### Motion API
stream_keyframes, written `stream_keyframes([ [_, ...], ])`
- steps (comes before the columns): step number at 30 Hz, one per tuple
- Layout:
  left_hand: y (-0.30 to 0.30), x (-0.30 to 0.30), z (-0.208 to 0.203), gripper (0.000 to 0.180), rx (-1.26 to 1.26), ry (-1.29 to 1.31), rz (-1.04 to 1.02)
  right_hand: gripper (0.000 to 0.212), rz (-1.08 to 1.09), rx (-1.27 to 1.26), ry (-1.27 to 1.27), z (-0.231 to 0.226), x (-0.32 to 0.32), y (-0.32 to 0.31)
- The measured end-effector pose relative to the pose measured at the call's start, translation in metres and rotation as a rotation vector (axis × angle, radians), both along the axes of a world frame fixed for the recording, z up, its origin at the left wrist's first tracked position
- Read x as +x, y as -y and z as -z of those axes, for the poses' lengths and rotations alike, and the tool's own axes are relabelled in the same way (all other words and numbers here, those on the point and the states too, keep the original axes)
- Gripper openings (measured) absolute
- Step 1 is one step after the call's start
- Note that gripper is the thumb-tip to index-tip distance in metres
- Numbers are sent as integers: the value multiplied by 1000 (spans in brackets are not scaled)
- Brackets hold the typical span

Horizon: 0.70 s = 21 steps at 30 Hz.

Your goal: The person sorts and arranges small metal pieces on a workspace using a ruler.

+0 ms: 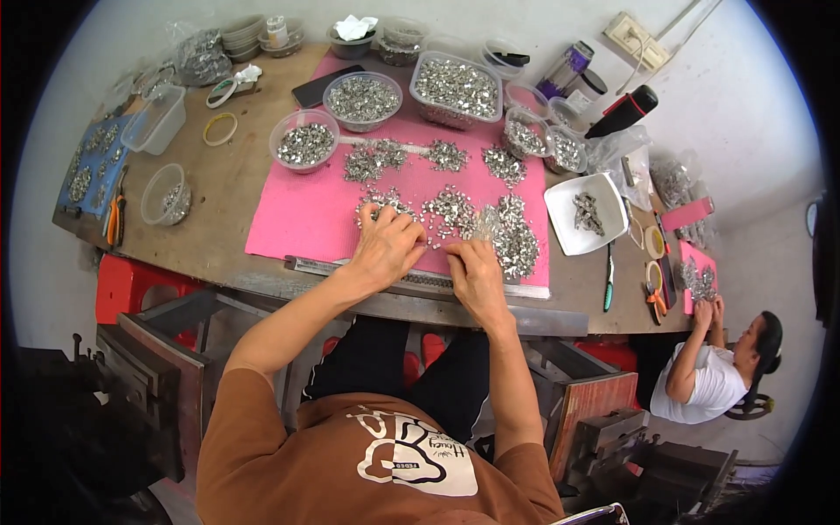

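On a pink mat (pixel 289 210) lie several heaps of small shiny metal pieces. My left hand (pixel 388 245) rests at the near edge of one metal heap (pixel 389 199), its fingers bent, spread a little and touching the pieces. Close by on the right, my right hand (pixel 477 269) has its thumb and fingers drawn together over the mat; whatever is between them is too small to make out. Between and beyond my hands lies another metal heap (pixel 450 208). A larger pile (pixel 516 245) reaches down just right of my right hand.
Plastic tubs of metal pieces (pixel 363 98) line the mat's far side. A white tray (pixel 560 232) stands right, a clear tub (pixel 150 203) left. A metal ruler (pixel 420 278) runs along the near edge. At far right, a co-worker (pixel 713 372) handles pieces.
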<state>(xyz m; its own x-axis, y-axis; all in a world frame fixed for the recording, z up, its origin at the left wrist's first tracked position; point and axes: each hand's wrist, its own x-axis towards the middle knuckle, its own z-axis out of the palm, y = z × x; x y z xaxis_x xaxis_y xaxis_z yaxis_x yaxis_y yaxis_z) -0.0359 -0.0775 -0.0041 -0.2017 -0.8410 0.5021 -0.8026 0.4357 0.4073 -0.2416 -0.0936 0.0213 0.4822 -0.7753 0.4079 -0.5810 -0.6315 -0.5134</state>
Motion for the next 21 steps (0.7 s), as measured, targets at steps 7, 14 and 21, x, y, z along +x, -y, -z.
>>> stream_keyframes([
  [7, 6, -3, 3, 9, 19, 7, 18, 13, 60, -111, 20, 13, 19, 11],
  [14, 23, 12, 0, 9, -53, 47, 52, 12, 59, -152, -73, 21, 19, 17],
  [21, 29, 13, -5, 11, 36, 82, 164, 12, 36, -113, -25, 22, 14, 15],
])
